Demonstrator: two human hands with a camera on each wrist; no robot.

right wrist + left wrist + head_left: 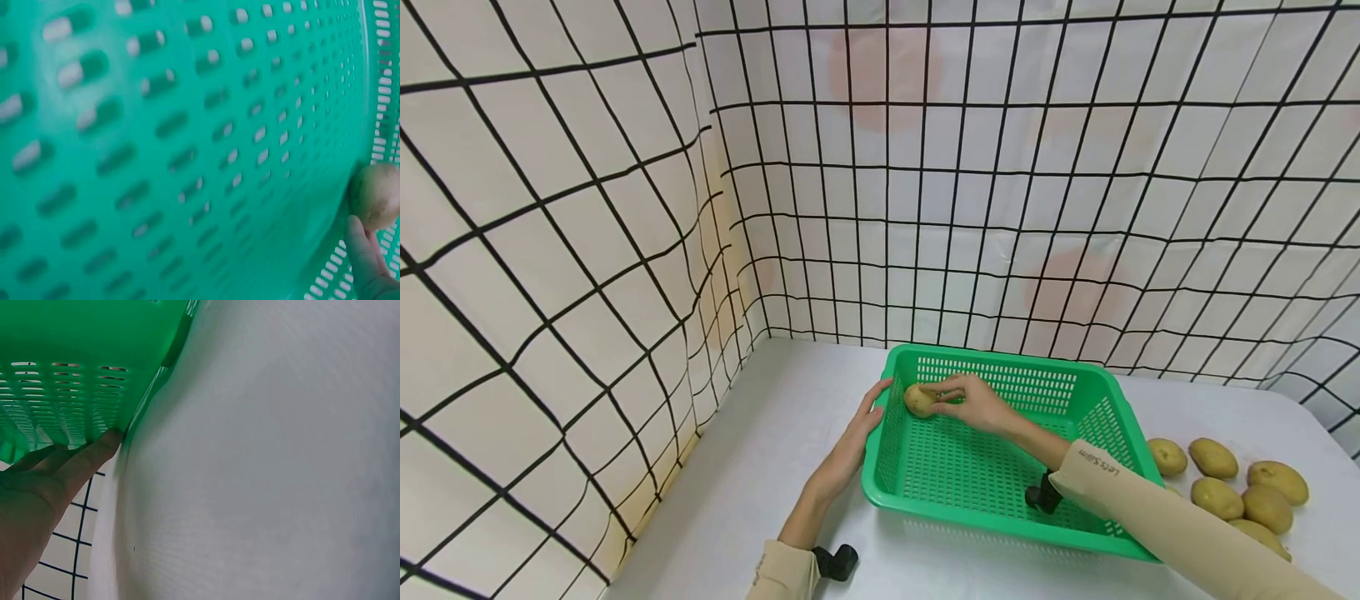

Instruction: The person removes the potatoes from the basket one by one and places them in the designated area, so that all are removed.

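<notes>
A green perforated plastic basket [970,492] stands on the white table. Inside its far left corner my right hand [973,404] pinches a potato [919,401] between thumb and fingers. The right wrist view shows that potato [377,197] low at the right edge, against the basket's corner, with fingertips touching it. My left hand [850,446] rests against the outside of the basket's left wall, near the rim. Its fingers [90,456] look fairly straight along the wall in the left wrist view; the thumb is hard to make out there.
Several loose potatoes [1217,498] lie on the table right of the basket, some partly behind my right sleeve [1157,508]. Black netting [970,200] over white sheeting rises behind and along the left side. White tabletop [760,433] extends left of the basket.
</notes>
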